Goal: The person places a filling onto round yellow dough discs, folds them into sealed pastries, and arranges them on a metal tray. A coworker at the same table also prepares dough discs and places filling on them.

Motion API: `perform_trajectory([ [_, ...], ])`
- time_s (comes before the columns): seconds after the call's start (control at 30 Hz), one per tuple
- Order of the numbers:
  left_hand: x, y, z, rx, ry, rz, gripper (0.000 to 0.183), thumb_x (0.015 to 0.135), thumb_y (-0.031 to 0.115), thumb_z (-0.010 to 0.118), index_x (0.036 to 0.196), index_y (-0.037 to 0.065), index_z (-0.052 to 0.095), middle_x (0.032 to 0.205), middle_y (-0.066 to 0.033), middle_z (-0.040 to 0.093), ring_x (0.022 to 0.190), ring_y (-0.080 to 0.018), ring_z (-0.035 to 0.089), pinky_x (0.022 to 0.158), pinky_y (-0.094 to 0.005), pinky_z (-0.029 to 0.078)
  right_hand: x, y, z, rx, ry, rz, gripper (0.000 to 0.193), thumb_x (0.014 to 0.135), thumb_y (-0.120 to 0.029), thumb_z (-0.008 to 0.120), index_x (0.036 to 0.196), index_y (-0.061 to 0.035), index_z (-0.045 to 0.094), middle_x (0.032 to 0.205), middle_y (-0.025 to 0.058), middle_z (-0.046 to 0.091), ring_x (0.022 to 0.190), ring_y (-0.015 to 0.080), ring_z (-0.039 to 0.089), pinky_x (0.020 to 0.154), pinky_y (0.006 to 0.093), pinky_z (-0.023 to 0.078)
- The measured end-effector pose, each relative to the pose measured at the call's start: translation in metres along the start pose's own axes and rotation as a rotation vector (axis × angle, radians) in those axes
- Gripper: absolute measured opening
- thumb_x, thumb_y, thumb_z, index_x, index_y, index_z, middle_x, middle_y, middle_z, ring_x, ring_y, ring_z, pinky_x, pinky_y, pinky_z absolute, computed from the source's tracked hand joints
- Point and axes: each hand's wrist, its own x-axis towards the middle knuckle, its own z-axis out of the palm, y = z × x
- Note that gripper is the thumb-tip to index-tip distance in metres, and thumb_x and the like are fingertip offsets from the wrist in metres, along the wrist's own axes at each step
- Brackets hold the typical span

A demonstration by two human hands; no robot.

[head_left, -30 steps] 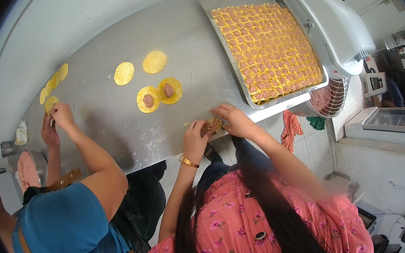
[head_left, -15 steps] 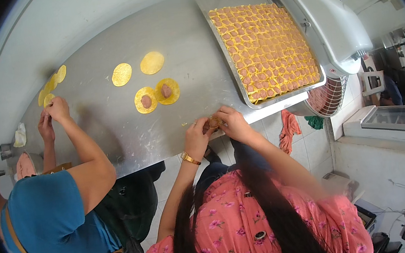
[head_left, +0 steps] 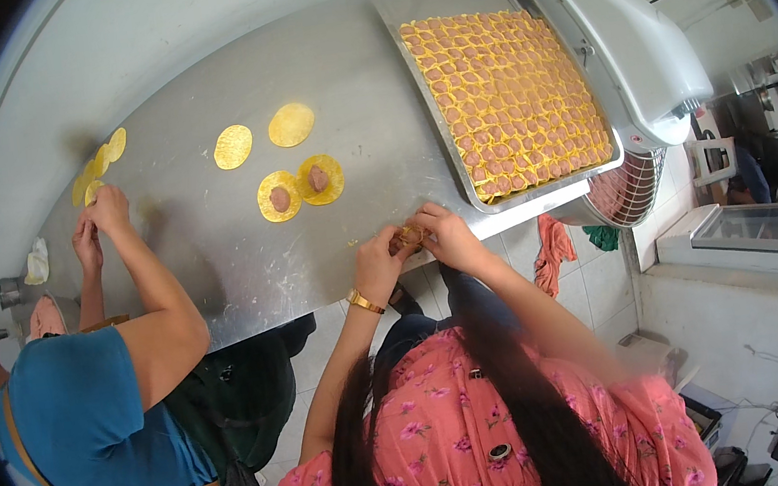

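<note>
At the table's front edge, my left hand (head_left: 380, 261) and my right hand (head_left: 448, 233) are both closed around a small meat dumpling (head_left: 410, 236) in a thin yellow wrapper. Fingers partly cover it, and their tips press its sides. Beyond my left hand lie two flat round yellow wrappers with lumps of pink meat filling, one wrapper (head_left: 266, 208) slightly under the other wrapper (head_left: 335, 187). Farther back are two plain wrappers, a left one (head_left: 232, 147) and a right one (head_left: 291, 124). Rows of open-topped dumplings (head_left: 511, 95) fill most of a metal tray (head_left: 400, 45) at the right.
A co-worker in a blue top (head_left: 70, 394) stands at the left, hands at several yellow wrappers (head_left: 101, 161) on the steel table (head_left: 172, 104). Right of the tray stands a white mixer (head_left: 635, 42); its guarded bowl (head_left: 637, 191) holds pink meat. Cloths hang below the table edge.
My fingers have shifted slightly around the dumpling, and its top shows less pink filling. The co-worker has leaned a little to the left. Wrappers and tray stay in place.
</note>
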Motion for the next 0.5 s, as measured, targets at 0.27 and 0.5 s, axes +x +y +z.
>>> perform_trajectory([
  [0.27, 0.0049, -0.0035, 0.003, 0.003, 0.134, 0.129, 0.026, 0.07, 0.013, 0.077, 0.087, 0.003, 0.061, 0.072, -0.0122, 0.065, 0.067, -0.0271, 0.065, 0.062, -0.0361, 0.051, -0.001, 0.0011, 0.0026, -0.032, -0.001, 0.09, 0.044, 0.062, 0.009, 0.065, 0.104, -0.0052, 0.061, 0.093, 0.0121, 0.056, 0.084, 0.0317, 0.059, 0.068, 0.0362, 0.05],
  [0.5, 0.0097, -0.0047, 0.0075, -0.145, 0.078, -0.038, 0.023, 0.071, 0.007, 0.075, 0.088, 0.002, 0.061, 0.077, -0.0126, 0.067, 0.069, -0.0237, 0.067, 0.063, -0.0322, 0.053, 0.0037, 0.0043, 0.0014, 0.03, 0.1, 0.057, 0.041, 0.064, 0.01, 0.065, 0.102, -0.004, 0.062, 0.093, 0.0127, 0.057, 0.084, 0.033, 0.059, 0.069, 0.036, 0.049],
])
